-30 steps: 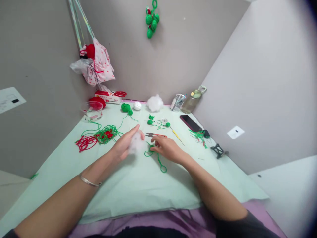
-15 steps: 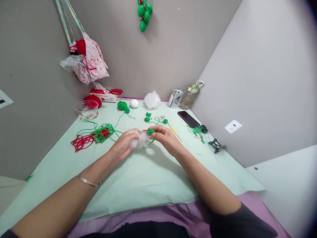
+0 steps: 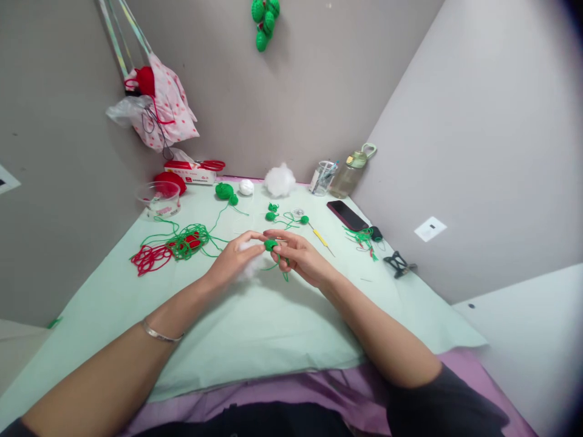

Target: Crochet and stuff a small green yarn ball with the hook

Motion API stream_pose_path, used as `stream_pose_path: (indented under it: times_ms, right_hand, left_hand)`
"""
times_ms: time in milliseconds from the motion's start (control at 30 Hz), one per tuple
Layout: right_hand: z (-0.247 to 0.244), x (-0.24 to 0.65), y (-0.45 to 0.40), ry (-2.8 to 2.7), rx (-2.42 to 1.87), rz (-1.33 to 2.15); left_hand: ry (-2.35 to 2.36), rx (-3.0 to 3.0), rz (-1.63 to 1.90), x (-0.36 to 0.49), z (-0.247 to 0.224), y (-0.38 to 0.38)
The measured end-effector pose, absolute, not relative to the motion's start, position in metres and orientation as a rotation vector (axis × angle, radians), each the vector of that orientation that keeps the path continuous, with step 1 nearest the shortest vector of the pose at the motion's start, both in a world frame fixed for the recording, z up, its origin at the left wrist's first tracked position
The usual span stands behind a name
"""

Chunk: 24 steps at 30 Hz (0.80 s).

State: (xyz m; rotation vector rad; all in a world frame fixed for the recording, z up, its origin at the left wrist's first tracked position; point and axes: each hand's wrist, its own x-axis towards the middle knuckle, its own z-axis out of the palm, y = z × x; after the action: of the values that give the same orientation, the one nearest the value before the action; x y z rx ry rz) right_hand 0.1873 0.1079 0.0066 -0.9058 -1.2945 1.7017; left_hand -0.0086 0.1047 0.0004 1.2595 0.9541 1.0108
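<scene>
My right hand (image 3: 300, 258) grips a small green crocheted piece (image 3: 270, 244) between thumb and fingers, and a green yarn tail (image 3: 286, 276) dangles below it. Against the piece's left side rest the thumb and fingertips of my left hand (image 3: 232, 258). A tuft of white fibre stuffing (image 3: 247, 269) is held in that hand, partly hidden behind the thumb and palm. Both hands meet above the table's middle, fingertips close together. Just beyond them lie small green crocheted balls (image 3: 305, 220) and a yellow-handled crochet hook (image 3: 320, 237).
Tangled green and red yarn (image 3: 182, 243) lies left of my hands. Along the back stand a plastic tub (image 3: 159, 199), a green yarn ball (image 3: 223, 191), a stuffing heap (image 3: 280, 181), a pen cup (image 3: 323, 178) and a bottle (image 3: 350, 176). A phone (image 3: 347, 215) lies at right.
The hands have come together, and the green piece has shifted slightly left to meet my left thumb. The white tuft now shows less, lower behind my left hand.
</scene>
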Motion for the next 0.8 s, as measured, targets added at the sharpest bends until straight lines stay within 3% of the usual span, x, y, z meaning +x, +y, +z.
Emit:
stream_pose_path:
  times_ms: [500,633,800]
  right_hand:
    - [0.003,0.195,0.111,-1.508,-0.921,1.733]
    - [0.003,0.198,0.112,-1.709,-1.004,1.52]
    - [0.007,0.2,0.112,-1.545,-0.925,1.101]
  left_hand:
    - [0.956,1.736,1.072,-0.011,-0.002,0.103]
    - [1.035,1.721,1.176,-0.013,-0.006,0.109]
    - [1.051,1.684,1.153,-0.013,-0.01,0.111]
